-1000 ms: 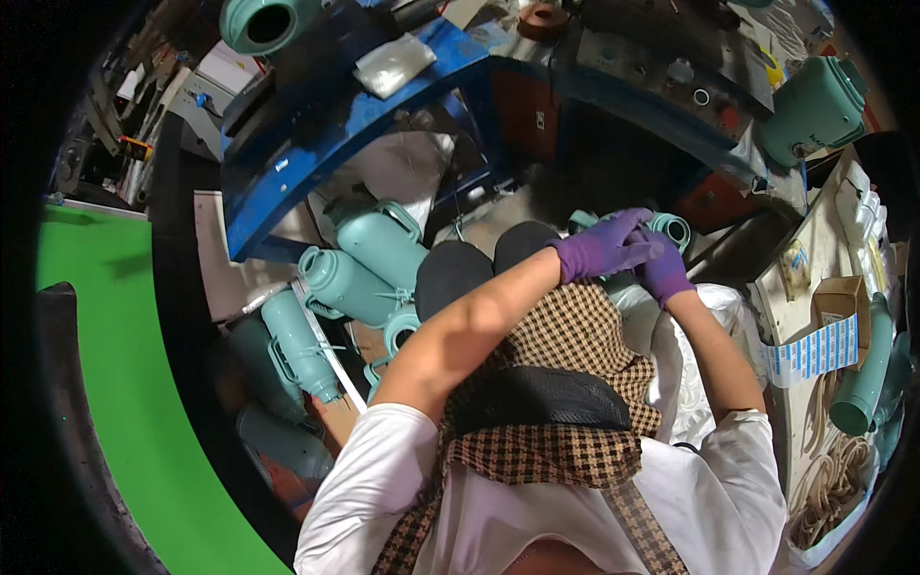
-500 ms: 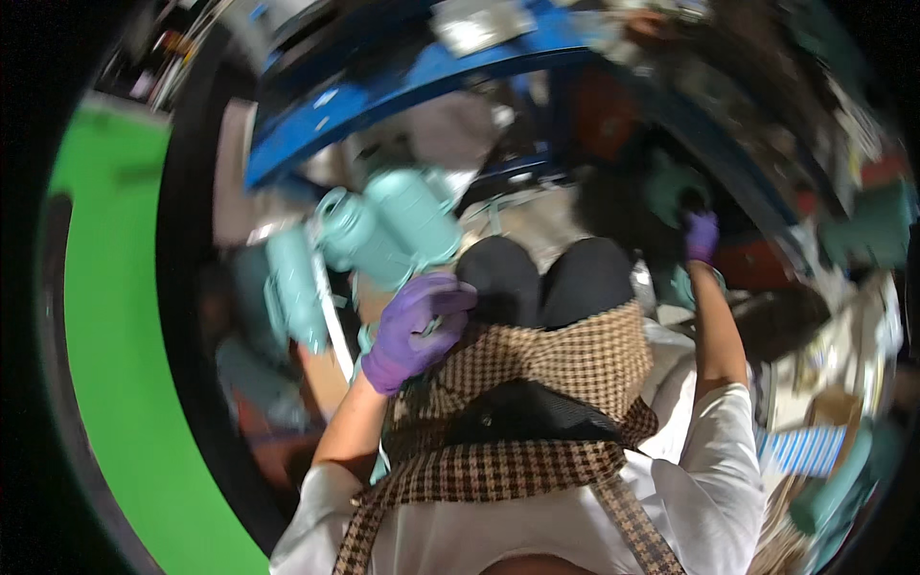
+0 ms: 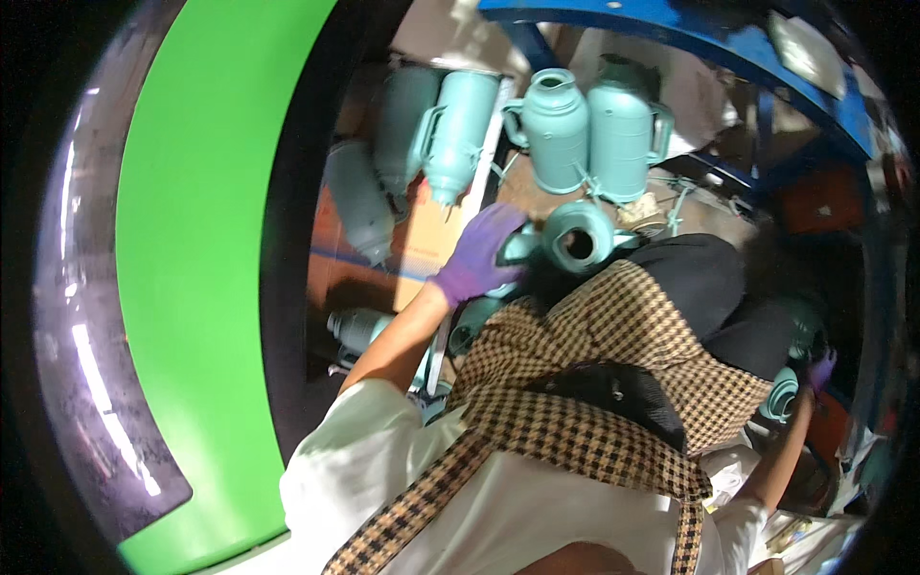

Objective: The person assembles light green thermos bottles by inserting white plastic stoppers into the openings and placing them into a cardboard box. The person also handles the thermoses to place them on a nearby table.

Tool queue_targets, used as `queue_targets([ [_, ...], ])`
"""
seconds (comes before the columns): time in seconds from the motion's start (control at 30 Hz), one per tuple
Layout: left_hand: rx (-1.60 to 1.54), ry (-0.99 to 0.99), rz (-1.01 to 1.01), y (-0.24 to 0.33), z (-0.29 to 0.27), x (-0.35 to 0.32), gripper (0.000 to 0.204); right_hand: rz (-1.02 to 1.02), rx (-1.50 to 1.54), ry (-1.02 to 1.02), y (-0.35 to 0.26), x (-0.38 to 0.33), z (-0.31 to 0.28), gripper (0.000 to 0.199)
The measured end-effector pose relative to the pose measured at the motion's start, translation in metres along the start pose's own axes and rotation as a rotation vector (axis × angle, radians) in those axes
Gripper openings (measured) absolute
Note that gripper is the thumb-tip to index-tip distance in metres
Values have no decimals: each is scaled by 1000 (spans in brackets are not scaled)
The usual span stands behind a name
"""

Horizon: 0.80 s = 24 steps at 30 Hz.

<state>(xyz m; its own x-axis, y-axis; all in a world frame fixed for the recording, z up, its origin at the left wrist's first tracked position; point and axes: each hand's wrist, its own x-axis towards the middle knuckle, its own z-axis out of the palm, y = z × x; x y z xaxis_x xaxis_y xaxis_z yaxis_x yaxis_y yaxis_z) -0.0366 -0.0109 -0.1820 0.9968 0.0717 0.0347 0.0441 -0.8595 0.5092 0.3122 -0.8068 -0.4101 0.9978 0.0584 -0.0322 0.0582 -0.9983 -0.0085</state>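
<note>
The gloved left hand (image 3: pixel 476 257) grips a teal jug (image 3: pixel 578 236) lying with its dark, seemingly empty mouth upward. The right hand (image 3: pixel 819 369) touches another teal piece (image 3: pixel 781 395); its grip is unclear. Two jugs (image 3: pixel 556 129) stand behind.

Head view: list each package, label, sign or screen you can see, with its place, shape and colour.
Cardboard sheet: flat on the floor beside the left hand, tan, partly under teal jugs.
Pale packet: top right on the blue frame, flat, rectangular, whitish.
No signs or screens visible.

Bright top light, heavy fisheye warp
</note>
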Motion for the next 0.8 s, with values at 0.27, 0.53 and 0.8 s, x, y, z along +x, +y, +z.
queue_targets([
  [0.27, -56, -169, -16, -89, -25, -121, 85, -381, 420, 218, -180, -104, -213, 31],
  [0.53, -557, 69, -175, -75, 47, -114, 65, -979, 365, 316, -328, -88, -321, 38],
  [0.8, -1318, 601, -940, -165, 21, -300, 38, -1387, 276, 244, -401, -111, -330, 40],
])
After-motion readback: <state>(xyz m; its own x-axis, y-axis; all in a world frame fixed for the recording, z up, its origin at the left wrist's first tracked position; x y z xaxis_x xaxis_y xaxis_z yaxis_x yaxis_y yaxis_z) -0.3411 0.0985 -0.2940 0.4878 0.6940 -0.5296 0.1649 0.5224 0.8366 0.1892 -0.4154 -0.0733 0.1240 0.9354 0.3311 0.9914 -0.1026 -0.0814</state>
